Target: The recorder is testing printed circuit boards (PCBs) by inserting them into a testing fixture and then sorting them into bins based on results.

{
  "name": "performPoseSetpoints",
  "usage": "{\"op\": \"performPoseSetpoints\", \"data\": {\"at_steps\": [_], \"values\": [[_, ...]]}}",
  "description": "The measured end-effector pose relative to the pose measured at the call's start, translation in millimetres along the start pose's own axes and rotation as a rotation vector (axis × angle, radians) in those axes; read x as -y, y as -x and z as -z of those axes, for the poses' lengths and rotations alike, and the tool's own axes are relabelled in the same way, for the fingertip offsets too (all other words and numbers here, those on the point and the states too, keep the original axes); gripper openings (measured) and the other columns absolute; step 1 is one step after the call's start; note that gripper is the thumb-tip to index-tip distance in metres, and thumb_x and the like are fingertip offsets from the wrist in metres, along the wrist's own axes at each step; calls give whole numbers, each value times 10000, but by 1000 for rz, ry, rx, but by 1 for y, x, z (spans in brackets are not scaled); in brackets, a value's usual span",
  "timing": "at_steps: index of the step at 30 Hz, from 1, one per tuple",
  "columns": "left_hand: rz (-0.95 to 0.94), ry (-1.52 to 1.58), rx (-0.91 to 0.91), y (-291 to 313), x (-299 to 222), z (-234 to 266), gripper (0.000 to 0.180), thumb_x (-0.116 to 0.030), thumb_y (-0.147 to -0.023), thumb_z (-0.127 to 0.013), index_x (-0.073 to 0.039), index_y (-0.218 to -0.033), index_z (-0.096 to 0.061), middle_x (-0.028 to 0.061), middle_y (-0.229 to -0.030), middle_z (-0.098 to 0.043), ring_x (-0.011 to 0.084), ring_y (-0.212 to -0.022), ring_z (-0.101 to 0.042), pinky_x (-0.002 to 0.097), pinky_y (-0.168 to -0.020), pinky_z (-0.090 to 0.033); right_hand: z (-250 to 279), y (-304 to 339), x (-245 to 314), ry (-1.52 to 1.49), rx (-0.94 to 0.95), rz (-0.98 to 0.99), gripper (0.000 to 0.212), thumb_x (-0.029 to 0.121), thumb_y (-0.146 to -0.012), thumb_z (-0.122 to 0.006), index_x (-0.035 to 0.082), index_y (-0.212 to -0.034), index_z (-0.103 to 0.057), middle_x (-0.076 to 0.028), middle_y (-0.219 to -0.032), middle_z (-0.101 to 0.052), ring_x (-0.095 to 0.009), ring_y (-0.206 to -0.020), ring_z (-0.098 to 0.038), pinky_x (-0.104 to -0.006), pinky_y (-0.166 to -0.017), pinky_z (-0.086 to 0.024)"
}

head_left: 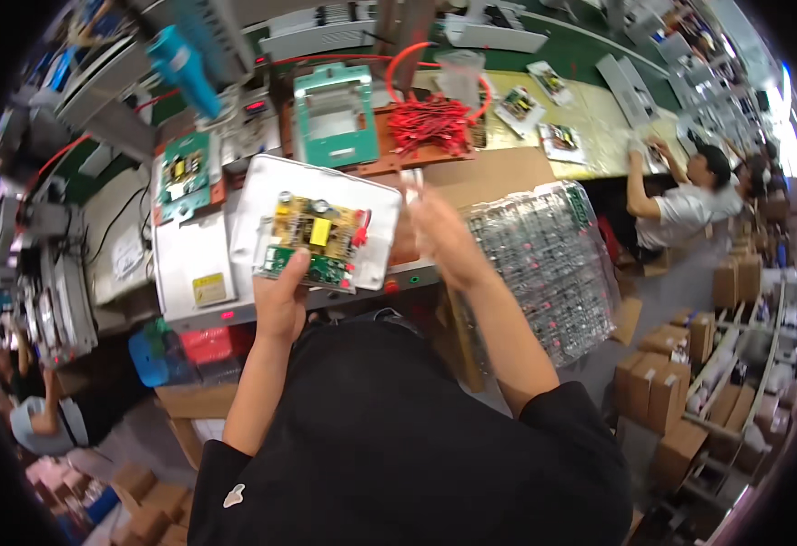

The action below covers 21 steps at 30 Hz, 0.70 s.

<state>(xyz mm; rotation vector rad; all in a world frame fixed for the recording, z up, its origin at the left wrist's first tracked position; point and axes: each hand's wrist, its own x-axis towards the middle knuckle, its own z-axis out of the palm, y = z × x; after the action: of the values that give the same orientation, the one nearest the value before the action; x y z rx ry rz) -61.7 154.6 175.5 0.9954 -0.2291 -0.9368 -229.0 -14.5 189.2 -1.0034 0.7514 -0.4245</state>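
My left hand (pixel 282 296) grips a white plastic housing (pixel 257 177) by its near edge, thumb on top. On the housing lies a circuit board (pixel 321 234) in tan and green, with a yellow transformer and a red connector at its right side. My right hand (pixel 439 227) is just right of the housing, apart from it and smeared by motion. A small whitish thing (pixel 412 179) shows at its fingertips; whether the fingers hold it I cannot tell.
Behind the housing are a green fixture frame (pixel 337 146) and a bundle of red wires (pixel 430 123). At left, another board sits in a green fixture (pixel 185 177). Bagged circuit boards (pixel 544 268) lie at right. Several people work nearby, one person (pixel 690 196) at far right.
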Motion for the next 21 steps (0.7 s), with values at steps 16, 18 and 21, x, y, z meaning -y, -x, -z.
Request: {"op": "performPoseSetpoints", "data": {"at_steps": [16, 18, 21], "values": [[348, -413, 425, 11, 17, 27, 437, -123, -951, -620, 42, -1341, -512, 146, -1167, -646, 179, -1000, -632, 297, -834, -523, 377, -110, 64, -576, -797, 431, 667, 404, -1002, -506, -123, -1374, -339, -306, -1365, -471, -469, -1245, -514, -654, -959, -503], [321, -433, 373, 19, 7, 32, 443, -128, -947, -625, 42, -1341, -513, 146, -1167, -645, 178, -998, -632, 293, -838, -521, 352, -127, 82, -680, -747, 294, 785, 454, -1009, -462, -28, -1483, -62, -349, -1407, -412, -492, -1268, -488, -624, -980, -503], [274, -420, 305, 23, 2, 36, 453, -133, -941, -633, 41, -1341, -515, 139, -1137, -653, 173, -988, -631, 286, -848, -516, 335, -139, 71, -420, -635, 325, 640, 318, -1020, -500, -19, -1461, -181, -315, -1311, -514, -440, -1163, -582, -560, -970, -525]]}}
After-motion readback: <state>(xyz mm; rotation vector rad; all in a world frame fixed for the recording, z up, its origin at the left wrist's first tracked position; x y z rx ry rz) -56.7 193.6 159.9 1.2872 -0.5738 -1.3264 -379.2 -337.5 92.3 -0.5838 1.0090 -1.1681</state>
